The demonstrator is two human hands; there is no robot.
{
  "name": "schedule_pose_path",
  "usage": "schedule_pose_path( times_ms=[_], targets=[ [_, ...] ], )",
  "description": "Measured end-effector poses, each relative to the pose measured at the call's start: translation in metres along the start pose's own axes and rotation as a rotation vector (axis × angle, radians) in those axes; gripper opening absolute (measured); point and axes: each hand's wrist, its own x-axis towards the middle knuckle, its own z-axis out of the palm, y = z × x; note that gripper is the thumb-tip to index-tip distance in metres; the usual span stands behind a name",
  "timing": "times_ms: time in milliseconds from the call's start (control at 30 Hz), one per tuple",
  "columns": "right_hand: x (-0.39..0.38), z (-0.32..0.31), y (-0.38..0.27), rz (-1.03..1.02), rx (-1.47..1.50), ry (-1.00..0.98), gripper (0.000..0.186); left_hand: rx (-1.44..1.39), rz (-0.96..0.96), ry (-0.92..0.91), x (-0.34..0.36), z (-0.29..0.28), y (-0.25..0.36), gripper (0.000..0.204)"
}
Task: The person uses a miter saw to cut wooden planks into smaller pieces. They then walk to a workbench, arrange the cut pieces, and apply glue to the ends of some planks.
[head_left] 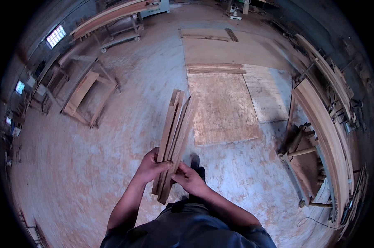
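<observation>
Both of my hands hold a small bundle of wooden strips (169, 128) in front of my body, its long side pointing away from me. My left hand (152, 166) wraps the bundle from the left, with the thumb lying across the top. On the other side my right hand (189, 178) grips the rightmost strip (184, 128) near its lower part. The strips fan slightly apart at their far ends and sit close together at the hands. Some of my fingers are hidden beneath the wood.
Flat boards (224, 109) lie on the floor ahead, with a stack of strips (216, 69) on them. To the right, long planks (325, 132) rest on a wheeled rack (304, 153). A wooden frame (86, 95) stands left; a loaded cart (121, 37) is farther back.
</observation>
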Motion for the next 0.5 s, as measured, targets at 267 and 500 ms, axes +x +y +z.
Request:
schedule_pose_path(
  times_ms=[267,500],
  targets=[
    [0.231,-0.065,-0.039,0.027,0.062,-0.144,0.051,0.113,-0.052,0.087,0.186,-0.102,0.055,0.036],
    [0.419,-0.109,-0.086,0.031,0.024,-0.029,0.042,0.097,-0.019,0.041,0.362,-0.192,0.097,0.036]
  ],
)
